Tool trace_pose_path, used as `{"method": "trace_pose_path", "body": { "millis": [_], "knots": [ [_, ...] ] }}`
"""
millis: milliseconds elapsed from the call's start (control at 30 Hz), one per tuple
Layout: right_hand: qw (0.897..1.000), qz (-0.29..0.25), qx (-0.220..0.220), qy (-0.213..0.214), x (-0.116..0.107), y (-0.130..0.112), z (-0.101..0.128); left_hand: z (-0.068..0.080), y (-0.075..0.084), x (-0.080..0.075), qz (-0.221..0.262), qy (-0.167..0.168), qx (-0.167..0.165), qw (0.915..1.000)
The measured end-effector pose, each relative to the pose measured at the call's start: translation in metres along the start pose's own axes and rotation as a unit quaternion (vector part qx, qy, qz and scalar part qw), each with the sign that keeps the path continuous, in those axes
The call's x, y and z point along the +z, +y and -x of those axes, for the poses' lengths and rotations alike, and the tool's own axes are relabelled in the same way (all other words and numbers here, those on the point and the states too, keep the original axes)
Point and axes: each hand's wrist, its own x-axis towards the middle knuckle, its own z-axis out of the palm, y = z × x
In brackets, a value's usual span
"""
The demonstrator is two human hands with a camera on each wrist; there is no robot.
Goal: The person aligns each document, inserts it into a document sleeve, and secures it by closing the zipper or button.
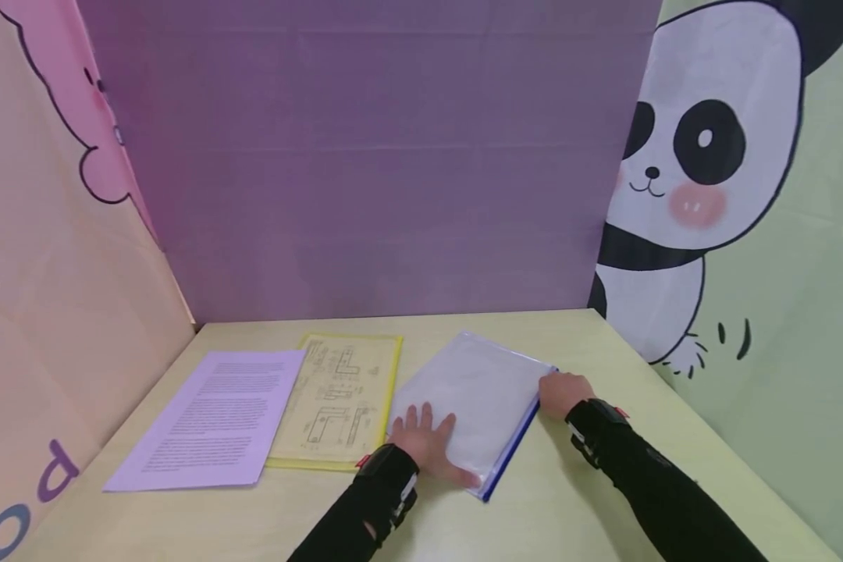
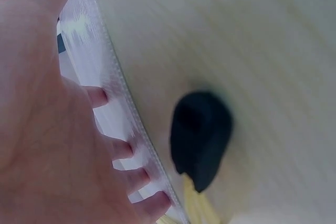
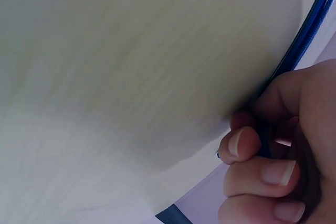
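One clear pouch (image 1: 457, 382) lay on the counter (image 1: 520, 523), at 5 o'clock in the head view. At its 8 o'clock the left hand (image 1: 425, 446) spread its grip wide; at 3 o'clock the right hand (image 1: 563, 393) held the blue edging (image 1: 513, 439), its curled fingers (image 3: 257, 177) plain only in the right wrist view. Toward 9 o'clock, a lavender sheet (image 1: 211, 421) bore print too small to read.

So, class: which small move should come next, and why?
Probably draw the right hand along the blue edge toward its near end: it grips that edge by the far corner, while the left hand lies spread on the pouch.
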Motion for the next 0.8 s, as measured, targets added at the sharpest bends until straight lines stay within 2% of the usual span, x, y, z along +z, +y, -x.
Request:
{"method": "trace_pose_path", "body": {
  "millis": [333, 633, 800],
  "knots": [
    [1.0, -0.002, 0.012, -0.02, 0.001, 0.004, -0.005, -0.001, -0.002, 0.001, 0.0, 0.002, 0.004, 1.0],
    [1.0, -0.001, 0.011, -0.001, 0.003, 0.011, -0.007, -0.001, -0.002, 0.001, 0.003, 0.001, 0.005, 1.0],
    [1.0, -0.003, 0.016, -0.004, 0.002, 0.011, -0.01, -0.002, -0.003, 0.0, 0.002, -0.002, 0.003, 1.0]
  ]
}}
